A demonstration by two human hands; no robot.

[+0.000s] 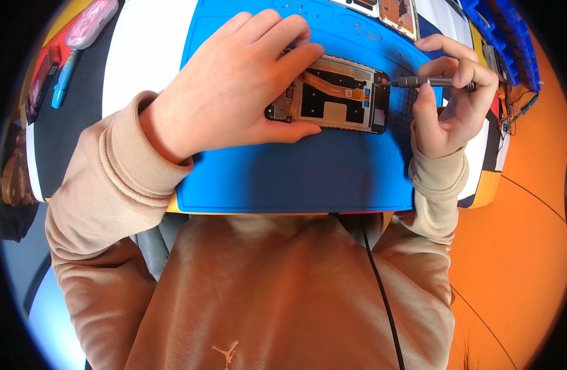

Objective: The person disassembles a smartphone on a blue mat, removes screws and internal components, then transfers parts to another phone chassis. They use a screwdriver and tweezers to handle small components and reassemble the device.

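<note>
An opened smartphone (332,111) lies on its side on a blue work mat (221,179), its inner frame and an orange flex cable (332,90) showing. My left hand (246,80) grips the phone's left end, thumb along the near edge and fingers over the far edge. In my right hand (450,92) is a slim metal screwdriver (419,81), held nearly level between thumb and fingers. Its tip meets the phone's right end near the upper corner; whether it sits in a screw is too small to tell.
Other phone parts (397,15) lie at the mat's far edge, with tiny loose pieces (363,28) near them. At the far left are a pink case (92,21) and a blue pen (64,77). Blue bins (517,43) and wires (517,111) stand at the right.
</note>
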